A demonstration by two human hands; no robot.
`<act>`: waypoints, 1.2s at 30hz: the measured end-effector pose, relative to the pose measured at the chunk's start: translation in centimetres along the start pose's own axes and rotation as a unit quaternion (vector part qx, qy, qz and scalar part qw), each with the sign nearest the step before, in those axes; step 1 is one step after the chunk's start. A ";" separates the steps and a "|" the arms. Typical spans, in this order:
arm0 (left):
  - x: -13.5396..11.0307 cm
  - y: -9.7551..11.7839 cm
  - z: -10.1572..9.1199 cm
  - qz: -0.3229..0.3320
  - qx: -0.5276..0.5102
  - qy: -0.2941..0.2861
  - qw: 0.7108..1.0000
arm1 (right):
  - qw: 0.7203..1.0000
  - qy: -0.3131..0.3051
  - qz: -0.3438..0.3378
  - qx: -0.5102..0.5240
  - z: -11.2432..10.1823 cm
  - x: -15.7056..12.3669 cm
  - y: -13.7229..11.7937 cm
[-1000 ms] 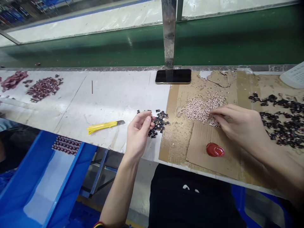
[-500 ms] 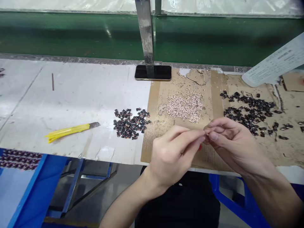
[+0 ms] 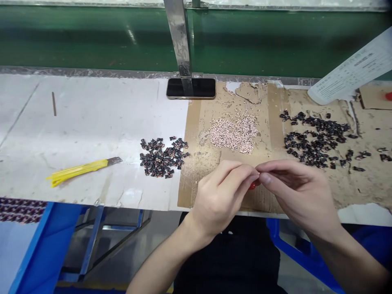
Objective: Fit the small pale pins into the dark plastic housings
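My left hand and my right hand meet at the fingertips above the cardboard sheet, pinching something too small to make out. Behind them lies a pile of tiny pink pieces. A heap of small dark parts sits on the white bench to my left, and a wider scatter of similar dark parts lies on the cardboard to my right. My fingers hide most of a red rounded lump.
A yellow utility knife lies on the white bench. A phone rests at the back edge by a steel post. A printed sheet leans at back right. A blue bin sits below the front left.
Over the last second my hands came together, the right leaving the pink pile and the left leaving the dark heap. The view also shifted, and the red lump became mostly hidden.
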State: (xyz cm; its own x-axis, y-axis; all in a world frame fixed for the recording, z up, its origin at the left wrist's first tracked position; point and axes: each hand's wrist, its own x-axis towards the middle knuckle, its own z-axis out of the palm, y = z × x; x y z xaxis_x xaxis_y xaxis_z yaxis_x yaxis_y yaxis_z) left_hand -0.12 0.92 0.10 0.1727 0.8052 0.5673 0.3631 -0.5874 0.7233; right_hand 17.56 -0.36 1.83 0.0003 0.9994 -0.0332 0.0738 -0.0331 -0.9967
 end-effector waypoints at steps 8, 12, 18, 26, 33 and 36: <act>-0.4 -0.1 -0.8 0.029 0.002 -0.027 0.999 | 0.999 -0.038 0.015 -0.001 -0.6 -0.2 0.3; -0.6 -0.1 -0.9 0.046 0.006 -0.049 0.998 | 0.999 -0.036 -0.003 -0.034 -0.5 -0.8 0.0; -1.4 0.2 -1.1 -0.098 -0.104 -0.049 0.988 | 0.983 -0.016 -0.077 -0.169 -1.3 -1.9 0.6; -2.4 0.3 -1.7 -0.416 -0.298 0.054 0.858 | 0.860 -0.012 -0.228 -0.456 -2.1 -2.7 2.2; -2.3 0.2 -2.0 -0.428 -0.315 0.082 0.843 | 0.824 -0.028 -0.279 -0.493 -2.0 -2.5 2.6; -2.2 0.2 -2.0 -0.449 -0.343 0.077 0.821 | 0.830 -0.019 -0.284 -0.479 -1.9 -2.5 2.4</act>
State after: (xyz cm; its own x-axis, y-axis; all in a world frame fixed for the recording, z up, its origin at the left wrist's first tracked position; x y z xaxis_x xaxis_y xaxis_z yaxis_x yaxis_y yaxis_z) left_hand -2.30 -1.17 -0.19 -0.0198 0.9499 -0.3119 -0.3299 0.2883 0.8989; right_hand 19.68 -2.90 -0.37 -0.3363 0.8519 0.4016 0.8104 0.4790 -0.3374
